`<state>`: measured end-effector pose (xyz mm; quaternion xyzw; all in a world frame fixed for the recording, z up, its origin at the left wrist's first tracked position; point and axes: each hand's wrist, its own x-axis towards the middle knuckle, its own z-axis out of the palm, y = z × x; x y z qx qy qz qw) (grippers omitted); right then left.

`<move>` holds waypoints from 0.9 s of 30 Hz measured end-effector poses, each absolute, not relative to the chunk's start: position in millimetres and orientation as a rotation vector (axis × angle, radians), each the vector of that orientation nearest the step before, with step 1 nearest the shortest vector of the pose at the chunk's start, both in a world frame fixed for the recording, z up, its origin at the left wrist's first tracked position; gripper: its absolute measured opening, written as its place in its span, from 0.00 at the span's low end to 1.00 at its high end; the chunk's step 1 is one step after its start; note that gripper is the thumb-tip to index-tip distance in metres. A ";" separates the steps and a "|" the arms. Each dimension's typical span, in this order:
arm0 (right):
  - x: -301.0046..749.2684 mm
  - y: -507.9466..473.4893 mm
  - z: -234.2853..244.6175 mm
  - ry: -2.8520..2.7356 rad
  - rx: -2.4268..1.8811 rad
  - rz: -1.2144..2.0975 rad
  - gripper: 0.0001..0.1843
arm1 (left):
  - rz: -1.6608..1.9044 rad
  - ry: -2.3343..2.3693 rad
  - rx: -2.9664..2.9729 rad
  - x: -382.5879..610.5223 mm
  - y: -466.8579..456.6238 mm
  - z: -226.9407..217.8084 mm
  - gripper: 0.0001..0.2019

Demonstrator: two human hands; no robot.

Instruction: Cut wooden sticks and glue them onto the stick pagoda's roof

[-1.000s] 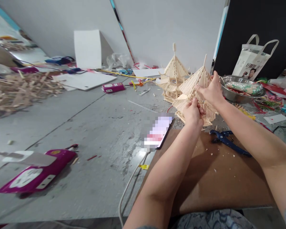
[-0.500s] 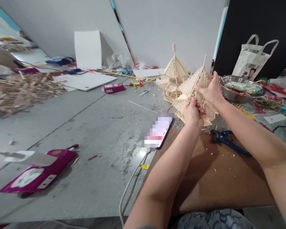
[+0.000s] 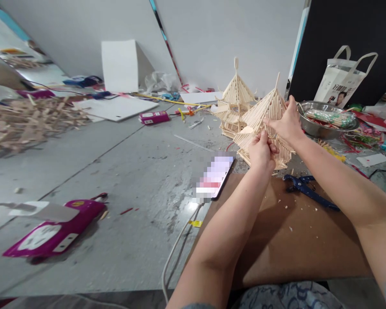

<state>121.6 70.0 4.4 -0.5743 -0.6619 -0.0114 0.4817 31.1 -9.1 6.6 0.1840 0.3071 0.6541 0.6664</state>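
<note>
Head view: person's right hand (image 3: pixel 288 123) clasps pale, tiered, wooden-stick pagoda model (image 3: pixel 256 115) high; left hand (image 3: pixel 261 150) pinches it lower, probably for steadying fragile structure.

head view shifted slightly, nearest magenta power strip (image 3: pixel 59 229) a little farther right, higher

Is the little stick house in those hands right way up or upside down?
Right way up: the stick house has its roof spike pointing upward, above the left hand and right hand.
</note>
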 end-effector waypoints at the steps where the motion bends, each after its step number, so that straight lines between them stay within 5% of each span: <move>1: 121.5 70.3 4.1 -1.617 -1.383 -0.031 0.52 | 1.476 0.695 0.416 31.0 -9.3 6.6 0.13; 13: 134.0 68.8 0.2 -1.653 -1.333 -0.086 0.44 | 1.401 0.638 0.325 31.0 -11.1 7.2 0.14; 21: 124.0 56.1 3.3 -1.577 -1.425 -0.026 0.49 | 1.395 0.634 0.355 32.2 -12.3 6.6 0.11; 27: 136.3 31.4 9.0 -1.532 -1.323 0.008 0.37 | 1.376 0.641 0.325 35.0 -17.1 2.9 0.16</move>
